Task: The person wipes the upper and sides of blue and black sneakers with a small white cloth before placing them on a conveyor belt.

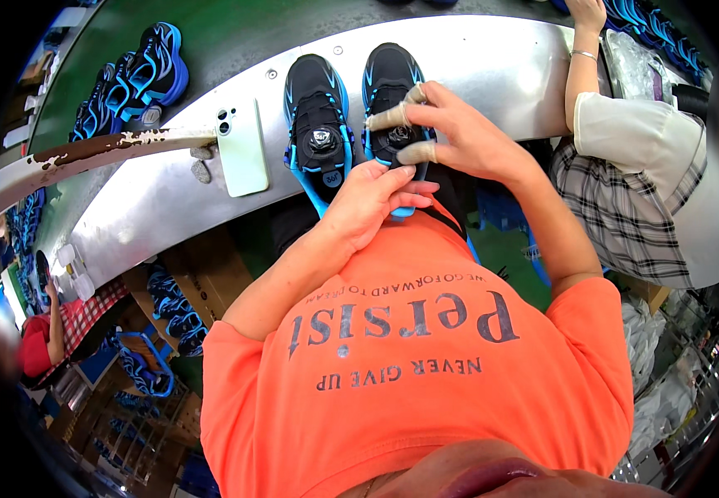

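Observation:
Two black sneakers with blue trim lie side by side on the metal bench, toes pointing away from me. The left sneaker [316,91] has a round dial [322,139] on its tongue, and neither hand touches it. At the heel opening of the right sneaker [388,68], my left hand [366,195] has its fingers closed on the collar, partly hiding it. Pale finger covers are on several fingers of my right hand [459,133]. Its curved fingers and thumb grip that same sneaker's upper, on either side of its dial [402,135].
A pale green phone [242,149] lies on the metal bench [185,187], left of the sneakers, by a worn curved bar [102,151]. More sneakers [139,75] line the green surface beyond. A co-worker's arm [583,75] reaches in at right; another person [40,340] is at far left.

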### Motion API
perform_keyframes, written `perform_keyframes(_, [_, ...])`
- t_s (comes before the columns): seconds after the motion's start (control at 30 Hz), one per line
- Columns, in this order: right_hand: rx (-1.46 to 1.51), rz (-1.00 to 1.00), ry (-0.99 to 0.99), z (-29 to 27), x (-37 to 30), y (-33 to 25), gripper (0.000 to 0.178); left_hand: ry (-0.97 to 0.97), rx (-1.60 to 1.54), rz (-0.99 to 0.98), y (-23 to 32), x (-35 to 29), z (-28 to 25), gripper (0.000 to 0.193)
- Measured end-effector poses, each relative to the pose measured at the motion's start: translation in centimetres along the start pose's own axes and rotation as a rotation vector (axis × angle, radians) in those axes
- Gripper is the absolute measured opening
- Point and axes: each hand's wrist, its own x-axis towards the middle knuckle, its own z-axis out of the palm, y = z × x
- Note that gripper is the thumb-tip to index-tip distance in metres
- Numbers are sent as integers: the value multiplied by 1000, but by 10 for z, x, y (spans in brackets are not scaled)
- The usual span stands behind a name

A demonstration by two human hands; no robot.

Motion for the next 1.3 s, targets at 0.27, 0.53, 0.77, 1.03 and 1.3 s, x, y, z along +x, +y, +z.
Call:
perform_keyframes(0.27, [-195, 133, 59, 7, 0, -6, 32, -4, -41, -33, -1, 0, -3, 25])
perform_keyframes(0.53, [-261, 239, 114, 20, -4, -7, 35, -4, -69, -4, -5, 5, -6, 25])
perform_keyframes(0.77, [-46, 114, -15, 13, 8, 4, 37, 17, -43, -27, -9, 11, -15, 26])
perform_keyframes(1.03, [18, -19, -3, 21, 18, 20, 33, 13, -49, -56, -8, 19, -30, 25])
perform_keyframes(1.3, [-294, 58, 125, 38, 13, 28, 30, 38, -92, -51, -11, 25, -31, 25])
